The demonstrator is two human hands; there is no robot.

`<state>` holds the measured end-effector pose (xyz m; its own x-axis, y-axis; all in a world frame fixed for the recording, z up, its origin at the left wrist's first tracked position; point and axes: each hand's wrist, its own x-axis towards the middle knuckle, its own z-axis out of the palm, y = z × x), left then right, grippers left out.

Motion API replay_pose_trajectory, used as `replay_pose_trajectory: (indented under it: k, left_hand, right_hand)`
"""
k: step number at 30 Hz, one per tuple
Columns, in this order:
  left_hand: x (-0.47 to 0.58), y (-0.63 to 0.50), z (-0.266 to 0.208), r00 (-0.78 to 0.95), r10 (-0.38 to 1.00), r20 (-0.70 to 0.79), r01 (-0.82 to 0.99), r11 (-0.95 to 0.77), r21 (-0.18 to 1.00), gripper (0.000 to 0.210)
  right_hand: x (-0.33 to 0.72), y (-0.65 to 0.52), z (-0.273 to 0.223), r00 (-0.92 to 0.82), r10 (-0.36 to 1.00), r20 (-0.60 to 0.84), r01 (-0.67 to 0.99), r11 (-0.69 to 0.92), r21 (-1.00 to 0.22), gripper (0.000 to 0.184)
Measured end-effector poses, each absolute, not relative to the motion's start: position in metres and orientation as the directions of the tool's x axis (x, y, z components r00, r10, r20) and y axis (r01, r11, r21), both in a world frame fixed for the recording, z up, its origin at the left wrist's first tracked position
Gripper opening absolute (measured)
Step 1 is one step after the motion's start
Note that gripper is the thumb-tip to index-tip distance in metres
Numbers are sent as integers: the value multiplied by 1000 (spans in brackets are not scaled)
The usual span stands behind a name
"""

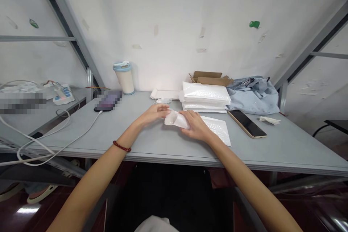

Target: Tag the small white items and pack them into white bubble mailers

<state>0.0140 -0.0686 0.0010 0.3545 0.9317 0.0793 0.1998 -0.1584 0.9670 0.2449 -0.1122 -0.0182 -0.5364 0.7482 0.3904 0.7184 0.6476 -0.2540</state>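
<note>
A white bubble mailer (176, 119) is gripped in my right hand (194, 125), its mouth spread and facing left. My left hand (154, 113) is at that mouth, fingers stretched out and apart, fingertips close to the rim; whether they touch it I cannot tell. Partly under my right hand, another flat bubble mailer (219, 130) lies on the table. Behind my hands rises a stack of white bubble mailers (206, 94). Small clear plastic pieces (163, 100) lie just beyond my left hand.
Along the wall are a lidded cup (125, 79), an open cardboard box (209, 76) and a crumpled blue cloth (254, 96). A black-screened phone (247, 124) and folded tissue (269, 120) lie right. At left, a white cable (81, 136) runs from another phone (108, 100) past the table edge.
</note>
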Motion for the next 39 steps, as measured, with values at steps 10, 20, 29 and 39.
replay_pose_trajectory:
  k: [10,20,29,39]
  left_hand:
    - [33,-74,-11,368,929,-37,337,-96,937,10]
    - [32,-81,-7,501,842,-201,311,42,949,25]
    - [30,-77,-5,355,920,-164,234,82,969,38]
    - [33,-80,-16,569,811,134,384,-406,829,22]
  right_hand:
    - [238,-113,-30,-574,648,500,772,632,67,52]
    - [221,-109,-45,-589,658,468,802,548,239,41]
    - [223,-110,-43,-598,712,367,799,566,204,41]
    - [223,-111,-43,-534,715,451,834,534,142,44]
